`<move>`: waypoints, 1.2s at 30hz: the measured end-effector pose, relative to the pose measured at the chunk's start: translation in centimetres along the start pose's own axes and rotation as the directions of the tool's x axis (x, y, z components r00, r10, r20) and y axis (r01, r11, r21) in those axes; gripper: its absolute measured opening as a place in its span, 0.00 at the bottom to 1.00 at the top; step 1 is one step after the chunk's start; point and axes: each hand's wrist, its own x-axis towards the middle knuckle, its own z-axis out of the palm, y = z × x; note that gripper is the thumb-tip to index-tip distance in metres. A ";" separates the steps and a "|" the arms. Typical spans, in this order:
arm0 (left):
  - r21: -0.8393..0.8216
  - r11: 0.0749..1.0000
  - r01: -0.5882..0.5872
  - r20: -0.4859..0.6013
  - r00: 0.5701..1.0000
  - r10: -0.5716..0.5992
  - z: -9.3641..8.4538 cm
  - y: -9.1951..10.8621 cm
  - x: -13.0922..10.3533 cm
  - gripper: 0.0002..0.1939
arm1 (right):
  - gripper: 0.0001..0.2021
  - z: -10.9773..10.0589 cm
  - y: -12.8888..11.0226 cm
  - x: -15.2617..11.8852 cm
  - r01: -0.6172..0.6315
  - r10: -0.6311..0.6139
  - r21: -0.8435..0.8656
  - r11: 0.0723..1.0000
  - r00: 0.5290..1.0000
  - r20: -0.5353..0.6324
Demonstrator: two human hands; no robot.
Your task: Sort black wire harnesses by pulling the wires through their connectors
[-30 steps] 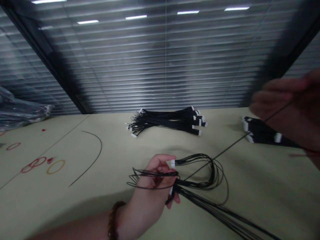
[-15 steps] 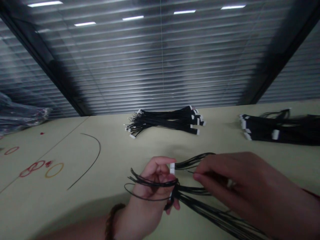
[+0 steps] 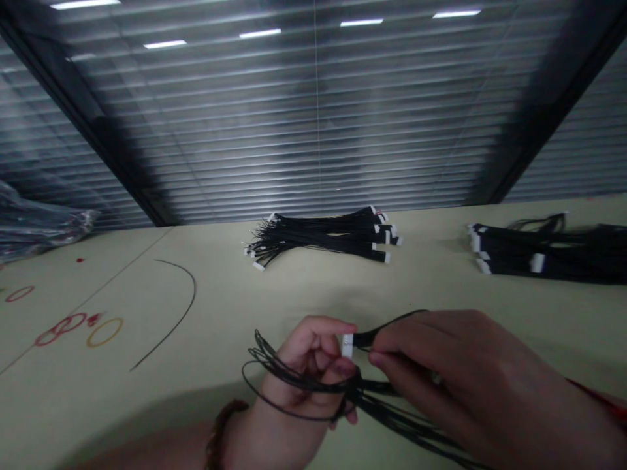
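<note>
My left hand (image 3: pixel 313 372) is closed around a white connector (image 3: pixel 347 346), gripping it between thumb and fingers. Black wires (image 3: pixel 392 411) run from the connector to the lower right, and some loop back over the left palm. Fingertips of my right hand (image 3: pixel 441 365) are pinched together just right of the connector, close to the wires that enter it. A thin black wire showed in that pinch a moment before; its tip is now hidden or too small to make out.
A bundle of black wires with white connectors (image 3: pixel 323 236) lies near the window blinds (image 3: pixel 313 117). Another such bundle (image 3: pixel 563 254) is at the right. On the left are a single curved wire (image 3: pixel 194 294), red and yellow rubber bands (image 3: pixel 105 333) and a clear plastic bag (image 3: pixel 44 222).
My right fingertips have moved slightly left and down, nearer the connector. My left hand has shifted a little right and down with the connector and wires.
</note>
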 end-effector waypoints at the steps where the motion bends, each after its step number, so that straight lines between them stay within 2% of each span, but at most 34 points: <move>1: 0.018 1.000 0.013 0.012 1.000 -0.013 -0.1 0.0 -0.1 0.07 | 0.09 0.0 0.0 -0.1 0.004 -0.004 0.000 1.000 1.000 0.001; 6: 0.056 0.994 0.091 0.021 0.996 -0.092 -0.2 -0.2 -0.4 0.08 | 0.11 0.7 -0.1 -0.5 0.026 -0.026 -0.007 1.000 1.000 0.018; 9: 0.039 0.997 0.069 0.031 0.997 -0.070 0.1 -0.4 -0.2 0.09 | 0.10 0.9 -0.3 -0.3 0.028 -0.027 -0.024 0.999 1.000 0.015; 13: 0.045 0.996 0.080 -0.052 0.996 -0.078 0.3 0.0 0.4 0.12 | 0.04 0.3 0.1 0.1 -0.023 0.028 -0.115 0.993 0.999 0.039; 14: 0.056 0.994 0.089 -0.087 0.993 -0.084 0.3 0.3 0.5 0.14 | 0.03 0.1 0.6 0.2 -0.037 0.043 -0.172 0.984 0.999 0.031; 16: 0.067 0.993 0.099 -0.137 0.987 -0.089 0.3 0.7 0.6 0.16 | 0.12 -0.3 2.2 0.4 -0.058 0.067 -0.321 0.945 0.998 0.015; 18: 0.036 0.993 0.111 -0.149 0.983 -0.104 0.2 1.0 0.6 0.17 | 0.19 -0.5 4.3 0.9 -0.076 0.099 -0.442 0.894 0.995 0.030; 19: -0.002 0.992 0.127 -0.124 0.984 -0.126 0.2 1.0 0.6 0.18 | 0.18 -0.4 5.5 1.3 -0.093 0.128 -0.473 0.876 0.991 0.041; 22: -0.108 0.973 0.206 -0.011 0.978 -0.208 0.1 0.8 0.4 0.20 | 0.15 0.6 8.3 2.5 -0.179 0.215 -0.470 0.864 0.976 0.024; 24: -0.107 0.972 0.209 -0.015 0.977 -0.212 0.0 0.7 0.3 0.21 | 0.19 1.4 9.3 3.1 -0.215 0.251 -0.444 0.870 0.968 0.024; 26: -0.059 0.985 0.163 -0.080 0.983 -0.167 0.0 0.9 0.4 0.19 | 0.19 1.7 9.8 3.1 -0.209 0.257 -0.412 0.887 0.964 0.064; 28: -0.002 0.990 0.142 -0.127 0.982 -0.141 0.0 1.2 0.5 0.17 | 0.19 1.1 9.9 2.5 -0.175 0.236 -0.382 0.908 0.964 0.120; 30: 0.047 0.990 0.134 -0.177 0.976 -0.124 0.1 1.4 0.7 0.15 | 0.26 -0.3 9.5 1.4 -0.136 0.205 -0.362 0.922 0.966 0.157; 32: 0.075 0.989 0.125 -0.209 0.972 -0.106 0.1 1.5 0.9 0.15 | 0.27 -2.0 8.5 0.1 -0.096 0.157 -0.361 0.928 0.977 0.143; 34: 0.093 0.990 0.105 -0.219 0.972 -0.083 0.2 1.5 1.1 0.15 | 0.16 -3.2 6.9 -1.0 -0.045 0.088 -0.349 0.936 0.990 0.108; 36: 0.108 0.990 0.093 -0.231 0.971 -0.066 0.3 1.5 1.1 0.15 | 0.09 -3.3 4.9 -1.5 0.014 0.026 -0.261 0.965 0.989 0.149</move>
